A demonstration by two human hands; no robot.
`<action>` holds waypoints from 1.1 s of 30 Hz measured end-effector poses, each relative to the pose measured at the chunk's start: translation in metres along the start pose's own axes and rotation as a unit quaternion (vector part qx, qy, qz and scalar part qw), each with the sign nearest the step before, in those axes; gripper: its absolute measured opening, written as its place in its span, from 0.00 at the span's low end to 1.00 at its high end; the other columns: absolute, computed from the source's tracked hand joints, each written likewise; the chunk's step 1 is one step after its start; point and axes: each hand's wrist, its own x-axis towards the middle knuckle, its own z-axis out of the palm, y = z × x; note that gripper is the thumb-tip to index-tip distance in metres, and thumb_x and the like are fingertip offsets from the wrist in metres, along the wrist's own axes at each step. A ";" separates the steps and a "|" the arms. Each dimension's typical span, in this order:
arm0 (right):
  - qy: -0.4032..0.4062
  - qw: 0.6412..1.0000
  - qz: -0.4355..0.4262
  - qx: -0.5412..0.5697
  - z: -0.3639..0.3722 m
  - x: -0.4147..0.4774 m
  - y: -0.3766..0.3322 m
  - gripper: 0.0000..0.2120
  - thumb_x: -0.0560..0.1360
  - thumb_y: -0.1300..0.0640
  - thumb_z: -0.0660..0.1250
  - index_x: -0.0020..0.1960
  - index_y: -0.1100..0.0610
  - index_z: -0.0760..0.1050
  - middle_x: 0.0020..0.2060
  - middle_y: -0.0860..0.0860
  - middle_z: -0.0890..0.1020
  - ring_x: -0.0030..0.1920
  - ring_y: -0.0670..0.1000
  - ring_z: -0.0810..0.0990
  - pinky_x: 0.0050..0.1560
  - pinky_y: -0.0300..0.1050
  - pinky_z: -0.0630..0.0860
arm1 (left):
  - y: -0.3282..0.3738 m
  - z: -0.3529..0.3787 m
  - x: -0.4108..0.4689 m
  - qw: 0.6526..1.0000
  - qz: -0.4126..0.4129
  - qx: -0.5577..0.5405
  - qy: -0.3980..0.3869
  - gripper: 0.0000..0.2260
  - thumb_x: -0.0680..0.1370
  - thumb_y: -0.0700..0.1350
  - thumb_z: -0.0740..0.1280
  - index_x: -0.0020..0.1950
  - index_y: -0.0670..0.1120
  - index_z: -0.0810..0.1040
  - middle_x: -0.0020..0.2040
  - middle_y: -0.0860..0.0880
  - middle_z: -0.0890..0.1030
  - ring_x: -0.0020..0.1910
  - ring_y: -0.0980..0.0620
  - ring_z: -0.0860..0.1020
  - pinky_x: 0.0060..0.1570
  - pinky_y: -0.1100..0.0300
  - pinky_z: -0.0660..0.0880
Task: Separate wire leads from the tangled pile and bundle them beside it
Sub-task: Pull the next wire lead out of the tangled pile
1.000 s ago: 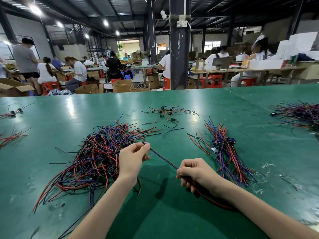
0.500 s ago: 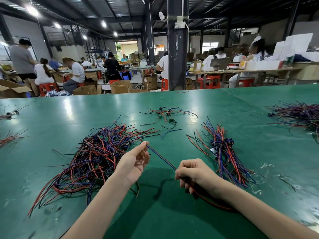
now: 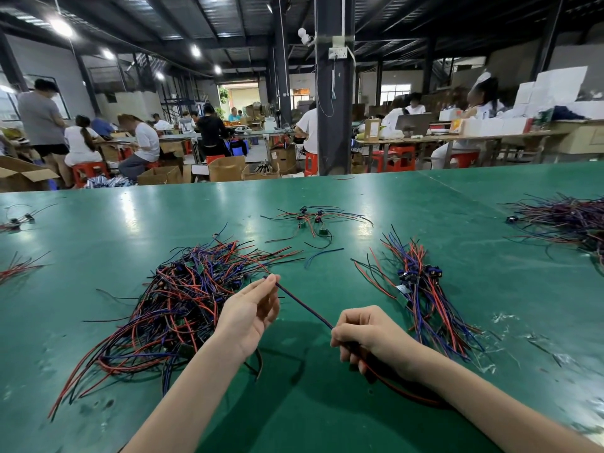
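Observation:
A tangled pile [image 3: 170, 305] of red, blue and black wire leads lies on the green table [image 3: 327, 204], left of centre. To its right sits a sorted bundle [image 3: 421, 289] of leads with their black connectors together. My left hand [image 3: 250, 313] pinches the far end of one wire lead [image 3: 304, 305] between thumb and fingertips, just right of the pile. My right hand [image 3: 366, 335] grips the same lead lower down, fingers curled round it. The lead runs taut between both hands, and its red and black tail [image 3: 408, 392] trails under my right forearm.
A small loose group of leads [image 3: 313, 219] lies further back at centre. Another big pile [image 3: 565, 220] sits at the far right, and a few stray leads [image 3: 16, 266] at the left edge. Scraps of clear plastic [image 3: 510, 318] litter the table right of the bundle. People work at benches beyond.
My left hand has rotated and opened its palm upward, sliding to the tip of the lead. My right hand has kept its grip in about the same place.

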 end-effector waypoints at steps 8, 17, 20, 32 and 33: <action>0.000 1.000 0.003 0.000 0.001 0.001 0.000 0.05 0.64 0.58 0.67 0.34 0.60 0.76 0.25 0.56 0.77 0.23 0.50 0.71 0.20 0.36 0.67 | 0.002 0.005 -0.005 0.975 -0.136 -0.168 -0.043 0.07 0.69 0.38 0.68 0.34 0.36 0.82 0.31 0.47 0.76 0.23 0.56 0.71 0.23 0.67 0.73; -0.008 1.000 -0.005 0.007 -0.001 0.001 0.004 0.10 0.72 0.66 0.65 0.33 0.59 0.76 0.25 0.56 0.76 0.22 0.49 0.71 0.19 0.36 0.65 | -0.005 0.002 0.002 0.997 0.059 0.027 0.040 0.02 0.74 0.36 0.69 0.44 0.39 0.81 0.30 0.50 0.78 0.23 0.59 0.69 0.23 0.70 0.70; -0.016 1.000 -0.003 0.004 0.000 0.001 0.002 0.07 0.70 0.63 0.67 0.33 0.58 0.76 0.25 0.56 0.76 0.22 0.49 0.70 0.20 0.36 0.65 | -0.011 -0.003 0.005 0.960 0.193 0.187 0.075 0.05 0.74 0.40 0.72 0.38 0.44 0.82 0.27 0.55 0.75 0.27 0.56 0.68 0.27 0.69 0.69; -0.016 1.000 -0.002 0.007 -0.001 0.002 0.003 0.04 0.64 0.58 0.68 0.32 0.58 0.77 0.25 0.57 0.76 0.22 0.50 0.70 0.20 0.36 0.65 | -0.004 -0.002 0.006 0.998 0.020 0.027 0.055 0.02 0.73 0.35 0.70 0.44 0.38 0.81 0.27 0.50 0.80 0.20 0.60 0.69 0.24 0.69 0.71; -0.016 1.000 -0.002 0.007 -0.002 0.003 0.003 0.04 0.64 0.58 0.68 0.32 0.58 0.77 0.25 0.57 0.76 0.22 0.50 0.70 0.20 0.36 0.65 | -0.004 -0.002 0.006 0.998 0.011 0.017 0.052 0.02 0.73 0.35 0.70 0.44 0.38 0.81 0.27 0.50 0.80 0.20 0.61 0.69 0.23 0.70 0.71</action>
